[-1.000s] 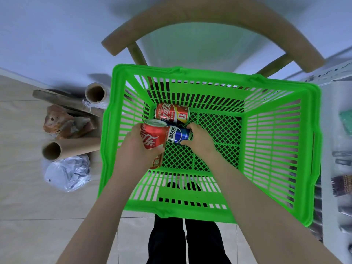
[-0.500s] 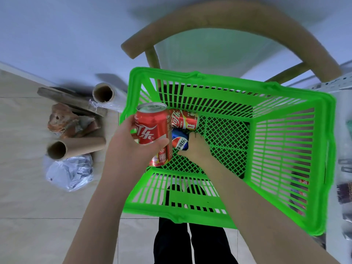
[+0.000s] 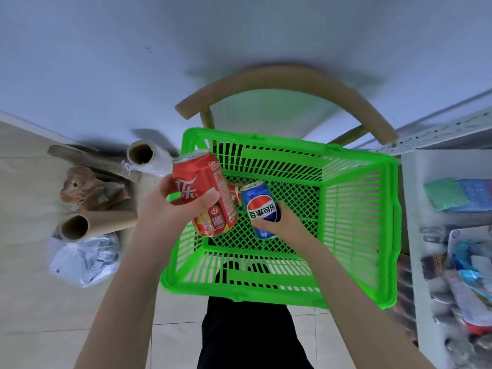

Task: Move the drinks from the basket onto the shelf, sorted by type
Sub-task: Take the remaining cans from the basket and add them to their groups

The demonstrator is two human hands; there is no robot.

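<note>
— Your left hand (image 3: pixel 170 217) has its fingers wrapped round the red can (image 3: pixel 205 193), tilted over the basket's (image 3: pixel 394 222) left rim.
— And your right hand (image 3: pixel 282 225) grips the blue can (image 3: pixel 262 206) upright inside the basket, with a third can (image 3: pixel 234 191) lying half hidden behind it.

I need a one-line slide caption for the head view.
Left hand holds a red cola can, right hand a blue Pepsi can, over the green basket.

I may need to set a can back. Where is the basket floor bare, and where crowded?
The green basket's mesh floor is bare between the blue can and the right wall. Far-left is crowded: a lying can, partly hidden behind the left hand's red can and the right hand.
</note>
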